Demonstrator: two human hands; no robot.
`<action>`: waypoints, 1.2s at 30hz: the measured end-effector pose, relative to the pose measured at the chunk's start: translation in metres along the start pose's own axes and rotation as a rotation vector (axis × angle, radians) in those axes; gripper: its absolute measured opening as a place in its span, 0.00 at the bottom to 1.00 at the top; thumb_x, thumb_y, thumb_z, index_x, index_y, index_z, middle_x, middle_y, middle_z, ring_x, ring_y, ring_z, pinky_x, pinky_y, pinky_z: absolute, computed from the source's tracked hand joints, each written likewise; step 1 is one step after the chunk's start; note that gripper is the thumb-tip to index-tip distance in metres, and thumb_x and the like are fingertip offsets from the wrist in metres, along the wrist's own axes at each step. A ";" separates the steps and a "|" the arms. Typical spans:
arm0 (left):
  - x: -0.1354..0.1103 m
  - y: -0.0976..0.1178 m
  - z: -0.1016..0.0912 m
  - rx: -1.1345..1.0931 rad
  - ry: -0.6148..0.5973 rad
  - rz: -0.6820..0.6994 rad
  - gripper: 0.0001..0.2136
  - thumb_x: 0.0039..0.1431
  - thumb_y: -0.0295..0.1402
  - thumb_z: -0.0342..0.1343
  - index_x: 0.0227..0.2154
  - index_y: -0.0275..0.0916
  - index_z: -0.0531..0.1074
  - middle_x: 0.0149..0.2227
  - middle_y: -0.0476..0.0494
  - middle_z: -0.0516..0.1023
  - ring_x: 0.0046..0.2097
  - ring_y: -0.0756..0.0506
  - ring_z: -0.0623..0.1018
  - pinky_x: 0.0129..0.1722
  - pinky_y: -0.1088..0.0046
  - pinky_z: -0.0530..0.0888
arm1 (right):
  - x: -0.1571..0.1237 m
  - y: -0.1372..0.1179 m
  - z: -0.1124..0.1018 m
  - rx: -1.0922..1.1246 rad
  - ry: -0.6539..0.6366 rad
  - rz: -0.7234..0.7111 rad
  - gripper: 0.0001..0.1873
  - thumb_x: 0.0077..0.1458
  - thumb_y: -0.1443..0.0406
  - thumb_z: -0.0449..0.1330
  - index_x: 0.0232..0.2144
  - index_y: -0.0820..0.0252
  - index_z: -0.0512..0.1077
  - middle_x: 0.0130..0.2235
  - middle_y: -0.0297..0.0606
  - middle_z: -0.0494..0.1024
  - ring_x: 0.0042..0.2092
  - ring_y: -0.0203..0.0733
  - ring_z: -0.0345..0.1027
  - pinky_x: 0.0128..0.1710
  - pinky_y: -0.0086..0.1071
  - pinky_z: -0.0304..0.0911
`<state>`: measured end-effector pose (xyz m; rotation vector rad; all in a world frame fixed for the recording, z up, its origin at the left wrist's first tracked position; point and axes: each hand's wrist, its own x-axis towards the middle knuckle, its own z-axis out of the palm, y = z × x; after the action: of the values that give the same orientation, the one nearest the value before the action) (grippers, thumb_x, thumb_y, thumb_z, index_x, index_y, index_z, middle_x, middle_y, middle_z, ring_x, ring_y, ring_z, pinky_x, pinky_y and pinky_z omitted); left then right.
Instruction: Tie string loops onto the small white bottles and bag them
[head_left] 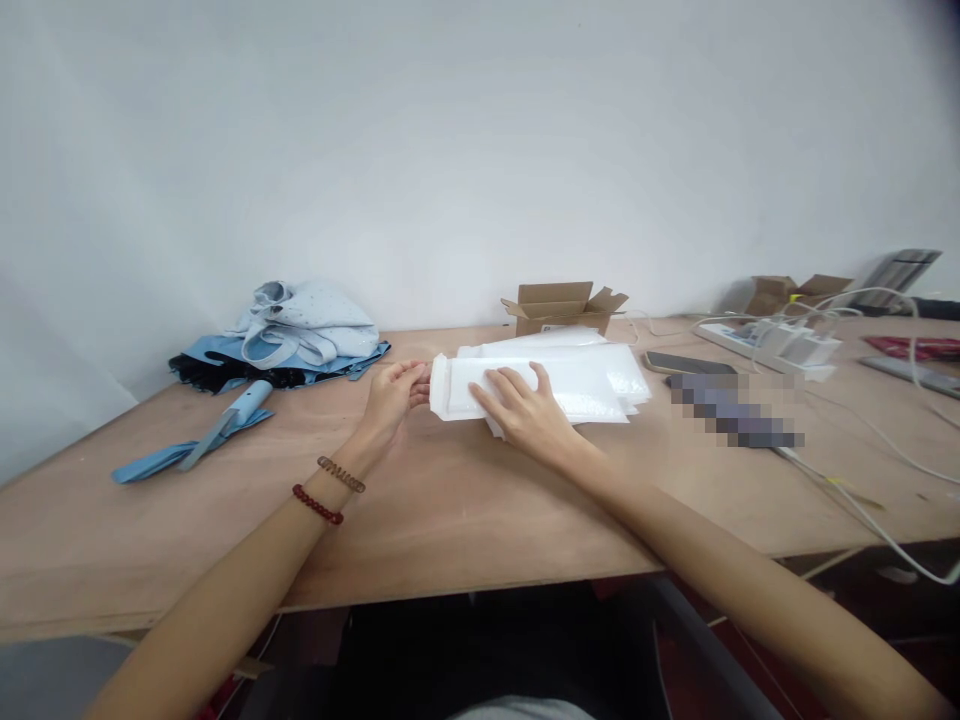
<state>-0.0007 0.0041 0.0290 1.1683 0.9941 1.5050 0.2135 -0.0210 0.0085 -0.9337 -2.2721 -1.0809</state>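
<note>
A white bubble mailer (592,388) lies on top of a small stack of similar white bubble mailers (628,368), its flap (440,388) pointing left. At the flap's outer edge, the fingers of my left hand (394,398) are pinched together on it; their tips are partly hidden. My right hand (531,412) rests flat on the top mailer, fingers spread, pressing it down without gripping. Two bracelets, one brown and one dark red, circle my left wrist.
Behind the stack stands an open cardboard box (559,305). A folded blue umbrella (225,430) and pale cloth (315,325) lie left on the wooden table (480,530). Rightward are a phone (690,364), a blurred-out object (739,410), a power strip (780,345) and white cables.
</note>
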 end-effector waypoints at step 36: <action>0.014 0.017 0.025 0.868 -0.036 0.806 0.11 0.60 0.35 0.53 0.25 0.36 0.72 0.24 0.45 0.74 0.28 0.47 0.72 0.31 0.71 0.68 | -0.002 0.033 0.010 -0.100 0.450 0.386 0.34 0.58 0.66 0.52 0.65 0.53 0.47 0.67 0.48 0.50 0.68 0.56 0.40 0.60 0.53 0.40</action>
<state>0.0187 0.0153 0.0538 2.4189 1.2782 1.6545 0.2382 0.0013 0.0177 -0.9972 -1.6112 -1.1022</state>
